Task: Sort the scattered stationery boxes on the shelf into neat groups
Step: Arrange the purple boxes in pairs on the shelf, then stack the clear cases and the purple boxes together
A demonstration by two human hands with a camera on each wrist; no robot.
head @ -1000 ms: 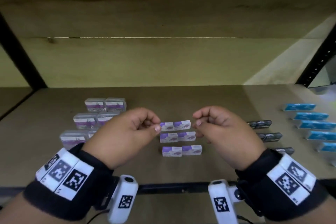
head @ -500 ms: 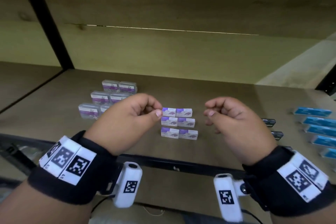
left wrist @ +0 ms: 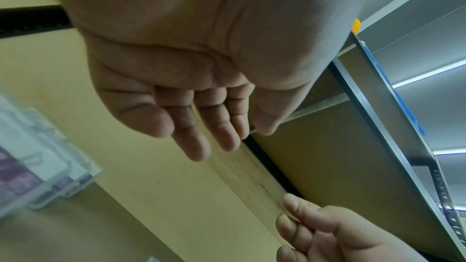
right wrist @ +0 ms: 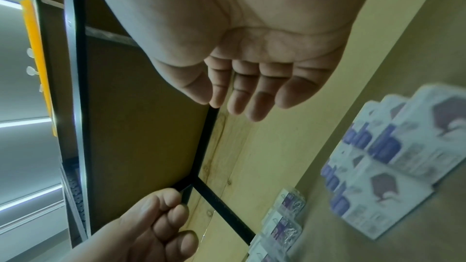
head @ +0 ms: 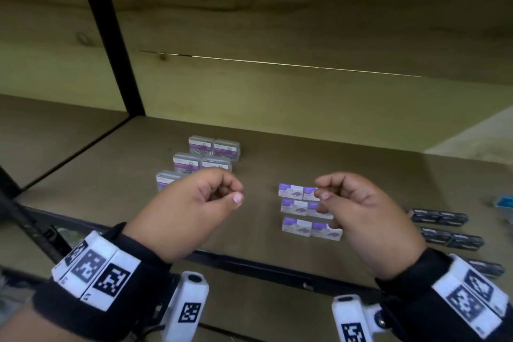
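Both hands are hanging just above the brown wooden shelf [head: 361,175], holding nothing. The left hand [head: 191,208] and right hand [head: 361,211] have loosely curled fingers. The small white-and-purple cardboard boxes [head: 308,212] are sitting in tidy rows under the right hand. A careless bump could be knocking those rows crooked.

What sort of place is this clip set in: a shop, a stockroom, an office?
Probably a shop or stockroom shelving bay, though no sign confirms it. A metal-framed wooden shelf carries many identical small boxes in rows: purple-and-white boxes, clear cases, black boxes. The wrist views show more shelving under strip lights.
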